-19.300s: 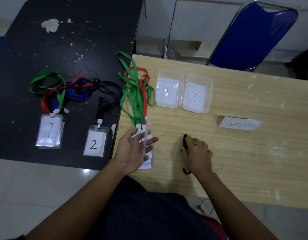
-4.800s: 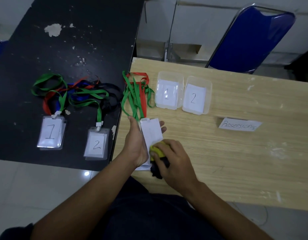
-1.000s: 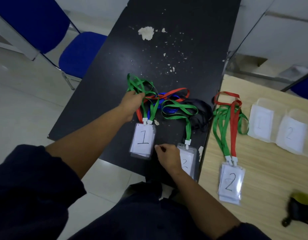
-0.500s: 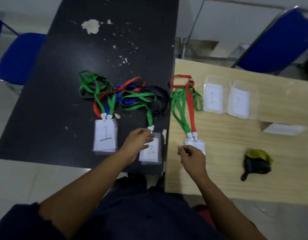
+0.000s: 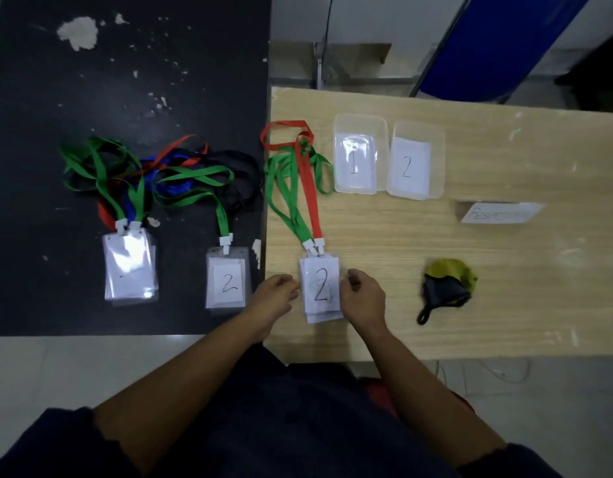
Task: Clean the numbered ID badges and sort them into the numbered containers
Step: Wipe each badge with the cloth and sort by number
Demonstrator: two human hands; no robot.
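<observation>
Head view: hands [image 5: 362,298] at badge [image 5: 320,288] edges.

**Gloss, Grain and Weave on Two Tables**

Glare is being thrown off the glossy clear plastic sleeves of the left badges [image 5: 131,267] by the black table's [image 5: 160,81] near edge; that top is being shown matt and chipped. Matt white paper is being carried inside the badges marked 2 [image 5: 320,291] on the wooden table [image 5: 487,298], whose pale grain is being seen dull. Cloth lanyards [image 5: 307,188] are being ended by white plastic clips. Container 1 [image 5: 360,125] and container 2 [image 5: 419,131] are being shown in cloudy plastic.
</observation>
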